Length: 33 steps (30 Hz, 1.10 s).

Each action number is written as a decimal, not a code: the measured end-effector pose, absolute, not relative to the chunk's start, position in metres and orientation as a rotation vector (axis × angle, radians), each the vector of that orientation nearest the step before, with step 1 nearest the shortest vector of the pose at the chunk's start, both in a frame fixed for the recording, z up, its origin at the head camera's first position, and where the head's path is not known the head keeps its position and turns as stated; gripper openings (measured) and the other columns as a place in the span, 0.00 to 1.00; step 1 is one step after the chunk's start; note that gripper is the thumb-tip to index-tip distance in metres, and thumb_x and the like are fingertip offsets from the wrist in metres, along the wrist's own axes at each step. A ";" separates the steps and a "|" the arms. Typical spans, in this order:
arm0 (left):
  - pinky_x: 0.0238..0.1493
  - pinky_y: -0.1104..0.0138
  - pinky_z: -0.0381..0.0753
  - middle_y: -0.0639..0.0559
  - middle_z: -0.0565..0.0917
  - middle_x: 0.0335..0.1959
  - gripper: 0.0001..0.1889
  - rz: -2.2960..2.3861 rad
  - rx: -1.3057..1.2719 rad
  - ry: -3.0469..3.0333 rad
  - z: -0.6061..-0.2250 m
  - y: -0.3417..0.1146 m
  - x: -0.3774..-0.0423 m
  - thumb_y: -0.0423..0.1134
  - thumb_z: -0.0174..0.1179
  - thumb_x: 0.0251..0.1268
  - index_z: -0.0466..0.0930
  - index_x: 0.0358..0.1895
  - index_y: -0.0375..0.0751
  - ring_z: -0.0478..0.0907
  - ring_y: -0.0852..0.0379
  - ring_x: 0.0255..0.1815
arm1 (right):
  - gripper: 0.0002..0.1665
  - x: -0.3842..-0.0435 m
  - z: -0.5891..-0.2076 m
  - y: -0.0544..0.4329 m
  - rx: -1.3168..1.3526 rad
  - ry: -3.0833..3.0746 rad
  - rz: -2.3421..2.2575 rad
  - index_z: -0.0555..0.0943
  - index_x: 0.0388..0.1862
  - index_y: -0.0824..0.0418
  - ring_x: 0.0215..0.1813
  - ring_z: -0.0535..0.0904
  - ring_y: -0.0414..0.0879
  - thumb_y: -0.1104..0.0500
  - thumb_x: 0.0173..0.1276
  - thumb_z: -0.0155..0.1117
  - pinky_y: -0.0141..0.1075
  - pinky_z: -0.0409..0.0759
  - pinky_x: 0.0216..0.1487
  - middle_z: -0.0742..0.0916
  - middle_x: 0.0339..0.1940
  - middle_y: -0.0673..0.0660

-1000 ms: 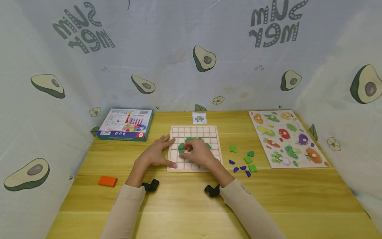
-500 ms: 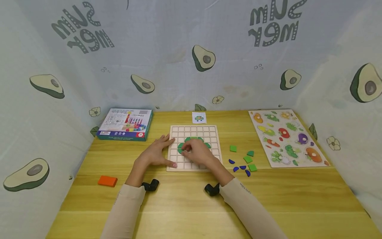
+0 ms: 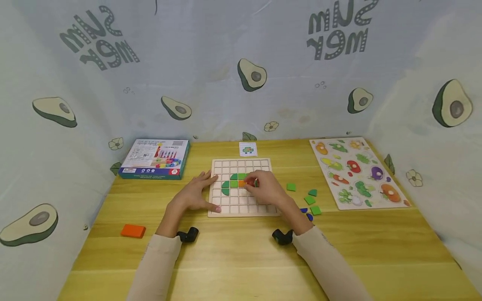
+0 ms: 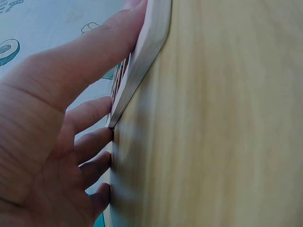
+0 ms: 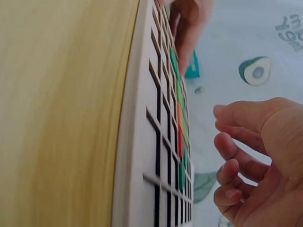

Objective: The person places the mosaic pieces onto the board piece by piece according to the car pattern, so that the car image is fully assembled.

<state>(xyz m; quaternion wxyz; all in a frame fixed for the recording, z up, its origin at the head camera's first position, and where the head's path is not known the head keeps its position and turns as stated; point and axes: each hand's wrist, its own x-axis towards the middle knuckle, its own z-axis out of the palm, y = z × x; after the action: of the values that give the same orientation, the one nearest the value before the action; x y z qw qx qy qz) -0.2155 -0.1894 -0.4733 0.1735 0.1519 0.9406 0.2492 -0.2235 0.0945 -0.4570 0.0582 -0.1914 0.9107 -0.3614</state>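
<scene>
My left hand spreads its fingers along the left side of the wooden grid board, the thumb resting on its front left corner. In the left wrist view the fingertips reach down beside the board's edge. Over the board's middle hovers my right hand, fingers loosely bent; the right wrist view shows nothing between thumb and fingers. Rounded dark green tiles, a light green square tile and an orange tile lie in the grid. A red tile shows in the right wrist view. The right hand partly hides the pattern.
Loose green tiles and blue half-round tiles lie right of the board. A pattern card is behind it. A boxed set stands back left, an orange block front left, a vegetable puzzle board at right.
My right hand has moved right across the board, uncovering the light green and orange tiles at left. The left hand stays on the board's edge. The head view has shifted slightly.
</scene>
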 end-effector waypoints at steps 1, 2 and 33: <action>0.81 0.35 0.49 0.53 0.45 0.87 0.62 0.706 0.430 2.666 -0.474 -0.190 -0.216 0.69 0.78 0.41 0.56 0.83 0.59 0.38 0.40 0.87 | 0.10 -0.223 -0.456 0.100 -0.578 2.762 -1.100 0.89 0.47 0.60 0.30 0.71 0.45 0.57 0.71 0.70 0.34 0.70 0.32 0.85 0.33 0.51; 0.81 0.35 0.48 0.53 0.46 0.87 0.62 0.703 0.433 2.668 -0.474 -0.190 -0.216 0.70 0.78 0.41 0.56 0.83 0.59 0.38 0.40 0.87 | 0.10 -0.223 -0.455 0.105 -0.574 2.766 -1.103 0.89 0.47 0.60 0.29 0.71 0.45 0.57 0.71 0.70 0.34 0.69 0.32 0.85 0.33 0.52; 0.81 0.36 0.48 0.52 0.46 0.87 0.62 0.700 0.439 2.666 -0.474 -0.191 -0.215 0.69 0.78 0.42 0.55 0.83 0.58 0.37 0.40 0.87 | 0.21 -0.219 -0.466 0.224 -0.361 2.885 -0.864 0.87 0.54 0.64 0.46 0.81 0.54 0.54 0.66 0.75 0.52 0.81 0.50 0.87 0.44 0.60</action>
<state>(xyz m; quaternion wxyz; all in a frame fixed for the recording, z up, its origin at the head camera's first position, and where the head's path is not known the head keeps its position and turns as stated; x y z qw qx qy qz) -0.2146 -0.1905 -0.4740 0.1744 0.1551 0.9405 0.2469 -0.2191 0.2239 -0.4664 0.0543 -0.1189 0.9498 -0.2844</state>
